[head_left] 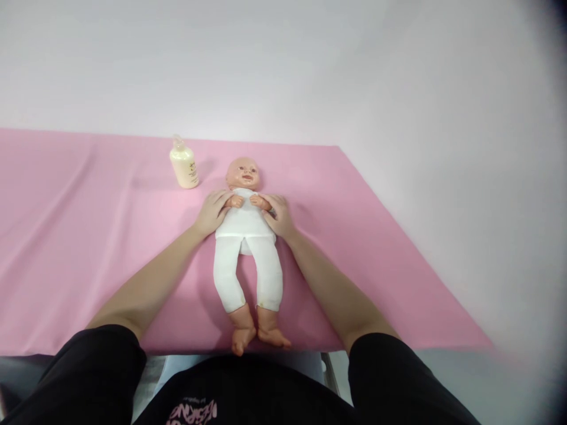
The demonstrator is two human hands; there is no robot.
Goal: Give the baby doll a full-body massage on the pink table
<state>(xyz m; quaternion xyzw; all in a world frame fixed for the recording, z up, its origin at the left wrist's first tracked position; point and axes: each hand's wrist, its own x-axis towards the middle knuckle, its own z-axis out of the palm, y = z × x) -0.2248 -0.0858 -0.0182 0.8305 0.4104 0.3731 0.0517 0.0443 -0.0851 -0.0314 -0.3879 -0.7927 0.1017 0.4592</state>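
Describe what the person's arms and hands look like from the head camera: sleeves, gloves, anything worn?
Both forearms are bare, and the left hand and right hand wear no gloves. Black short sleeves cover the upper arms at the bottom of the picture. The black shirt carries pink lettering, too cut off to read. I cannot make out any watch or bracelet on the wrists.
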